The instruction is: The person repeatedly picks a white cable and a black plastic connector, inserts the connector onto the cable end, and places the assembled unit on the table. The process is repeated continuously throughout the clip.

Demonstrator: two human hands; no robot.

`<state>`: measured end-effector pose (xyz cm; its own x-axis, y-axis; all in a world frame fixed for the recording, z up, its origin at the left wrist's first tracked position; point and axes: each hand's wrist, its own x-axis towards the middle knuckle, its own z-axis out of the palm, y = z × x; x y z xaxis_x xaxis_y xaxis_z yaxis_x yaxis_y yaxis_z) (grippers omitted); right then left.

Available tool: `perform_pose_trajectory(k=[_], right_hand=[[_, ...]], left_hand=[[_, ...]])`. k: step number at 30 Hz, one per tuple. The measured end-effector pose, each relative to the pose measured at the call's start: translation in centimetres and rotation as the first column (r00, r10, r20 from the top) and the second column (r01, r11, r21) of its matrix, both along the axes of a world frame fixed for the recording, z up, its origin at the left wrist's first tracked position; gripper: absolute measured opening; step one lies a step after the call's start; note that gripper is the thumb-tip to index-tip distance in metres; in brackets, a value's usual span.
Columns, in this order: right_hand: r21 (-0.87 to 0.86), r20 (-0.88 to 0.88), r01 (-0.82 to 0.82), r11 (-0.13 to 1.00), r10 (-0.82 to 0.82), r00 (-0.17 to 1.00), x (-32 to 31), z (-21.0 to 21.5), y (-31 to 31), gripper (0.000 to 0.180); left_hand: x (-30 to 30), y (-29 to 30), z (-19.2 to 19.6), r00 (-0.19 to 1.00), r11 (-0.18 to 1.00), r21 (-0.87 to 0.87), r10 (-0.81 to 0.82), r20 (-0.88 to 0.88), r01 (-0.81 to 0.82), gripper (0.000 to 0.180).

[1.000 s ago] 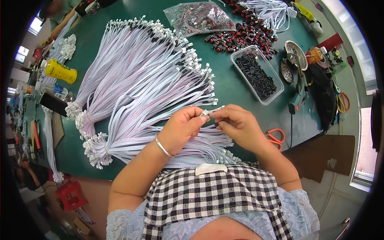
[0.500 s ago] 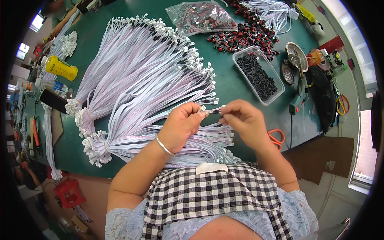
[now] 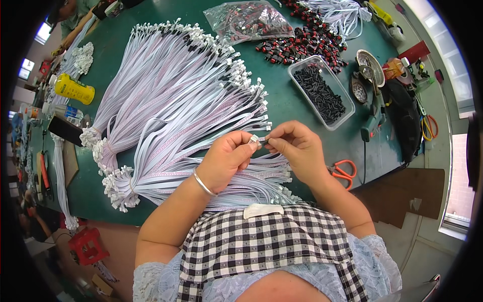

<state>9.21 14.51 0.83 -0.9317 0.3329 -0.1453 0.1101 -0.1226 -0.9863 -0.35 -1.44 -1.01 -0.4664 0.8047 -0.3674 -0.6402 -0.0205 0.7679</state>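
Note:
Between the thumb and forefinger of my left hand [image 3: 227, 157] is a small white plug connector [image 3: 254, 139] on the end of a ribbon cable. Beside it my right hand [image 3: 297, 148] is closed in a pinch on a short black sleeve [image 3: 265, 142] at the wires, right up against the connector. My fingers hide much of the sleeve. Under both hands lie bundles of white and pinkish ribbon cables [image 3: 166, 100], tied at the left, with white connectors and black sleeves at their fanned-out ends.
A clear plastic tub [image 3: 336, 124] of short black tubes stands to the right. Behind it are a pile of black-and-red parts [image 3: 322, 48] and a bag [image 3: 251, 22] of them. Orange-handled scissors [image 3: 345, 171], a green hot-glue gun [image 3: 371, 123] and a yellow bottle [image 3: 74, 89] also lie around.
My right hand has moved left toward my left hand, bringing its pinch close against the white connector. The left hand keeps its hold, almost still.

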Motion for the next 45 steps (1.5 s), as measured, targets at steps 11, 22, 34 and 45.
perform_pose_trajectory(k=[11,22,34,45], right_hand=[[-0.005,-0.017,-0.004,1.0,0.004,1.0,0.01,-0.2,-0.1,0.01],[-0.014,-0.021,0.0,1.0,0.0,1.0,-0.09,-0.24,-0.08,0.007],[-0.004,-0.007,-0.003,1.0,0.002,1.0,-0.12,-0.22,-0.18,0.006],[-0.007,-0.012,0.07,0.998,-0.07,0.997,-0.44,-0.43,-0.71,0.006]], left_hand=[[0.03,0.04,0.12,1.0,1.0,-0.002,0.005,0.005,-0.005,0.005],[-0.04,0.03,-0.02,1.0,1.0,0.005,0.003,0.009,-0.003,0.005],[0.01,-0.1,0.11,0.999,1.0,0.0,0.025,0.034,-0.025,0.005],[0.25,-0.15,-0.27,0.996,0.996,0.033,0.076,0.036,-0.078,0.005]])
